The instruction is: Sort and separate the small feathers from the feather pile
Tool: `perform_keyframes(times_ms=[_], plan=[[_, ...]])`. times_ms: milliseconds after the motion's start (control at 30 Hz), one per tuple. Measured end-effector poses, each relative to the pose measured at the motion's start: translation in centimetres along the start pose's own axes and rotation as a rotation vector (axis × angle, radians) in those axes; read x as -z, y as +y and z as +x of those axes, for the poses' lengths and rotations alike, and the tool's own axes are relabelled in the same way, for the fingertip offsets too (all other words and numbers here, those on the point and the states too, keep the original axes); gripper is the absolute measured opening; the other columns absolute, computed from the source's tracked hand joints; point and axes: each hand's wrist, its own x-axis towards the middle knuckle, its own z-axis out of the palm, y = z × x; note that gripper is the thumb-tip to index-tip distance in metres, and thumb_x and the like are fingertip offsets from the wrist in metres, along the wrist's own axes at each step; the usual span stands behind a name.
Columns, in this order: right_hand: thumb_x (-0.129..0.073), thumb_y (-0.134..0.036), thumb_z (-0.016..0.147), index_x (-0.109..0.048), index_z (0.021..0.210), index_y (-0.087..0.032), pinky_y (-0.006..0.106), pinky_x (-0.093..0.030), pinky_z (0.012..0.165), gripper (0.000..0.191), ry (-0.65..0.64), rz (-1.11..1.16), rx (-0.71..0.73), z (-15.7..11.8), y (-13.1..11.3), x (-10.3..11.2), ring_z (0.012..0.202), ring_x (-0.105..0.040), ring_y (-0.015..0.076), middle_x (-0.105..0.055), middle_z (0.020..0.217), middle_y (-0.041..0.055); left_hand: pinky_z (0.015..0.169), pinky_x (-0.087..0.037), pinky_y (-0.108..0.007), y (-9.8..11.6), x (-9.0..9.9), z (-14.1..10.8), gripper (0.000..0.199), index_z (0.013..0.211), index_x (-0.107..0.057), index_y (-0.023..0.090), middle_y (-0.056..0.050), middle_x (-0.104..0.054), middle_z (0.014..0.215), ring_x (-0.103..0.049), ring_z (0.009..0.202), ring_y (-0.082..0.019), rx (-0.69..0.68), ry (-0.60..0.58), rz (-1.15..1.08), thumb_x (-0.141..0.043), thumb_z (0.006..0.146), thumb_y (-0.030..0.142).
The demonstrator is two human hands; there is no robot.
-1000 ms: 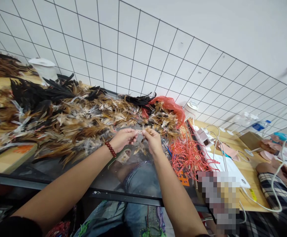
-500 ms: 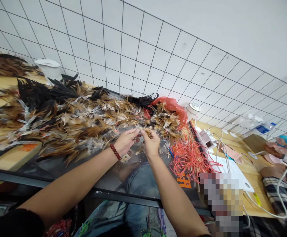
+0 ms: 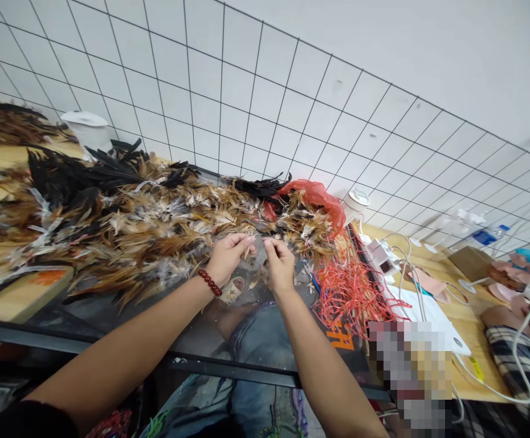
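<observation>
Being held slightly apart above the table (image 3: 87,311), the left hand (image 3: 227,255) and right hand (image 3: 281,267) are being shown with fingertips drawn in; whether anything is being pinched cannot be told. Rightward, the table is being covered by red strands (image 3: 351,292); beyond the hands, by brown feathers (image 3: 174,231). All is being backed by a wire grid (image 3: 222,59).

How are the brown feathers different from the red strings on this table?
The brown feathers cover a wide stretch of the table; the red strings make a smaller heap. The feathers mix brown with pale tones, while the strings are a more even red. The feathers look fluffy, the strings thin and tangled. Both lie in loose, untidy piles.
</observation>
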Motion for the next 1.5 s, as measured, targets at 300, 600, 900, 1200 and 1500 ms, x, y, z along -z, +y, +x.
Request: perform_keyframes(times_ms=[300, 600, 900, 1200, 1500], plan=[[-0.066, -0.031, 0.075, -0.072, 0.078, -0.02, 0.032, -0.045, 0.084, 0.013, -0.016, 0.073, 0.029, 0.5, 0.3, 0.2, 0.082, -0.06, 0.016, -0.069, 0.082, 0.0027, 0.058, -0.038, -0.025, -0.3, 0.1, -0.1, 0.028, 0.06, -0.067, 0.014, -0.002, -0.06, 0.058, -0.049, 0.057, -0.012, 0.011, -0.135, 0.109, -0.071, 0.066, 0.04], [-0.064, -0.032, 0.078, -0.074, 0.088, -0.026, 0.033, -0.043, 0.089, 0.015, -0.142, 0.023, 0.07, 0.8, 0.5, 0.9, 0.091, -0.057, 0.0168, -0.067, 0.089, 0.003, 0.058, -0.039, -0.025, -0.3, 0.3, -0.2, 0.029, 0.057, -0.065, 0.014, -0.002, -0.059, 0.055, -0.047, 0.054, -0.011, 0.056, -0.235, 0.126, -0.07, 0.068, 0.04], [-0.062, -0.027, 0.079, -0.074, 0.081, -0.025, 0.032, -0.042, 0.087, 0.013, -0.098, -0.078, 0.151, 0.7, 0.4, 1.1, 0.085, -0.056, 0.0163, -0.062, 0.083, 0.0031, 0.057, -0.039, -0.025, -0.9, 0.3, 0.0, 0.029, 0.067, -0.069, 0.012, -0.002, -0.06, 0.058, -0.05, 0.053, -0.01, 0.141, -0.204, -0.007, -0.074, 0.064, 0.041], [-0.057, -0.032, 0.082, -0.072, 0.095, -0.023, 0.032, -0.042, 0.087, 0.022, -0.133, -0.076, 0.062, 0.7, 0.7, 1.1, 0.09, -0.057, 0.017, -0.066, 0.094, 0.0041, 0.059, -0.042, -0.025, 0.0, 0.4, -0.2, 0.023, 0.064, -0.066, 0.012, -0.001, -0.058, 0.056, -0.052, 0.054, -0.01, 0.195, -0.158, -0.094, -0.075, 0.064, 0.033], [-0.063, -0.029, 0.078, -0.073, 0.081, -0.023, 0.03, -0.042, 0.083, 0.012, -0.111, -0.028, 0.09, 0.9, 0.7, 1.1, 0.084, -0.058, 0.0161, -0.066, 0.083, 0.0026, 0.06, -0.043, -0.026, -0.2, 0.3, -0.2, 0.027, 0.067, -0.067, 0.01, -0.002, -0.059, 0.057, -0.052, 0.055, -0.011, 0.244, -0.189, -0.13, -0.078, 0.06, 0.034]])
